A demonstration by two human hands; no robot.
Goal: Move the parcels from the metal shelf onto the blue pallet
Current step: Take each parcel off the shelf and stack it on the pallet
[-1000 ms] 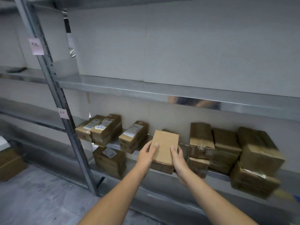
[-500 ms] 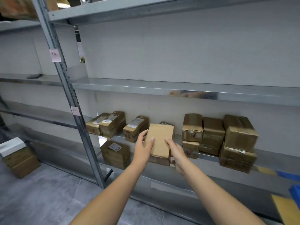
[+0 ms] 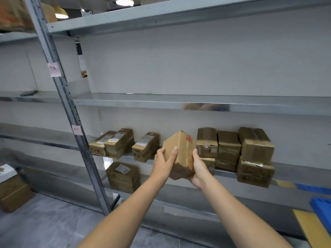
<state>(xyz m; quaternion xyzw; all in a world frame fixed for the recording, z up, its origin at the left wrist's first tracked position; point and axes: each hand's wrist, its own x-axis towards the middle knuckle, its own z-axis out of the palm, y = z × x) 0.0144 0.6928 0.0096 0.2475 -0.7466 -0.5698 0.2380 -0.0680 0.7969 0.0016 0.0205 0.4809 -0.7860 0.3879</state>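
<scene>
Both hands clasped one parcel (image 3: 180,151), left hand (image 3: 163,162) on its near face, right hand (image 3: 199,168) cupping its underside. Level on the metal shelf (image 3: 295,171) half a second before, it now tilted, seemingly lifted clear; blue pallet (image 3: 321,205) lay far right.

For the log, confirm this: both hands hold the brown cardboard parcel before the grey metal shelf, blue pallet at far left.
The head view shows the blue pallet at far right, not left. The left hand and right hand do hold the brown cardboard parcel before the grey metal shelf.
</scene>
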